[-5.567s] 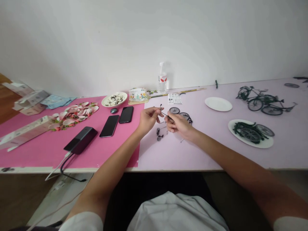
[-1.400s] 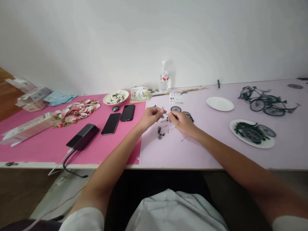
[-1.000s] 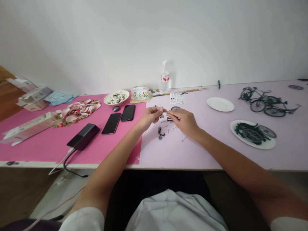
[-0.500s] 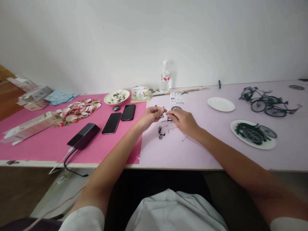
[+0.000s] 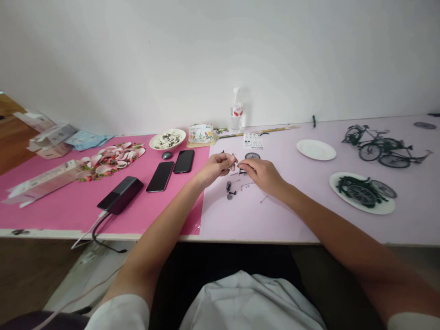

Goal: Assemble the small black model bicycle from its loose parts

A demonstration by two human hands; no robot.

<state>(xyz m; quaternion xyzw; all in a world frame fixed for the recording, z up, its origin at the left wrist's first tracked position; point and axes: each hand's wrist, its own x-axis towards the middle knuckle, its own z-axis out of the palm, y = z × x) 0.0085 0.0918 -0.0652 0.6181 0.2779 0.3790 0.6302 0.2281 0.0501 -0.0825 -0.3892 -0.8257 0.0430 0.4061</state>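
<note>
My left hand (image 5: pixel 218 167) is closed in a pinch on a small thin grey part, too small to name and mostly covered by the fingers. Close beside it, my right hand (image 5: pixel 264 173) pinches too, its fingertips nearly meeting the left ones; what they grip is hidden. A small model wheel (image 5: pixel 252 156) lies just behind the right hand. Below the hands, small dark parts (image 5: pixel 229 186) and thin rods (image 5: pixel 246 185) are scattered on the pale lilac table cover (image 5: pixel 233 220).
Right of my hands are a white plate (image 5: pixel 316 150), another plate (image 5: pixel 392 207) with dark bicycle parts, and model bicycles (image 5: pixel 371 146). A bottle (image 5: pixel 236 112) and printed sheet (image 5: pixel 253 140) stand behind. Leftward are phones (image 5: pixel 160 176), a black device (image 5: pixel 120 195) and a bowl (image 5: pixel 178 143).
Both hands stay almost in place, fingertips still pinched close together. The fingers have shifted only slightly, and the whole view has moved a little.
</note>
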